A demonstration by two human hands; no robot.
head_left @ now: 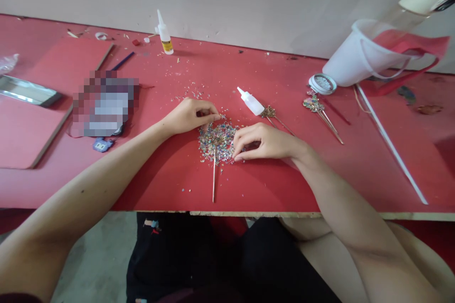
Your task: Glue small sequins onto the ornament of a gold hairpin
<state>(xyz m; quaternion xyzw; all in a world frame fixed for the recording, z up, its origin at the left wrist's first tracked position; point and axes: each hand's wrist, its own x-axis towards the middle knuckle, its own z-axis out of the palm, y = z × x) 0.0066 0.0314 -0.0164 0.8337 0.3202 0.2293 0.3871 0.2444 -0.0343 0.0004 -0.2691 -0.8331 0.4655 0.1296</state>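
Note:
A heap of small, shiny, many-coloured flakes (227, 144) is spread on the red tabletop before me. On it lies a hairpin (214, 170), its ornate head among the flakes and its thin metal stem pointing toward me. My left hand (192, 116) is at the heap's far left edge, thumb and forefinger pinched together; anything between them is too small to tell. At the right edge, my right hand (263, 142) has its fingertips closed low against the flakes, and what they grip cannot be made out. Behind it a white glue bottle (252, 103) rests against another ornate hairpin (270, 112).
A glue bottle with a yellow label (165, 42) stands toward the wall. To the right are a flake-covered hairpin (314, 104), a round tin (323, 84) and a tilted white bucket (343, 59). On the left lie a blurred-out device (110, 109) and a metal tray (30, 91).

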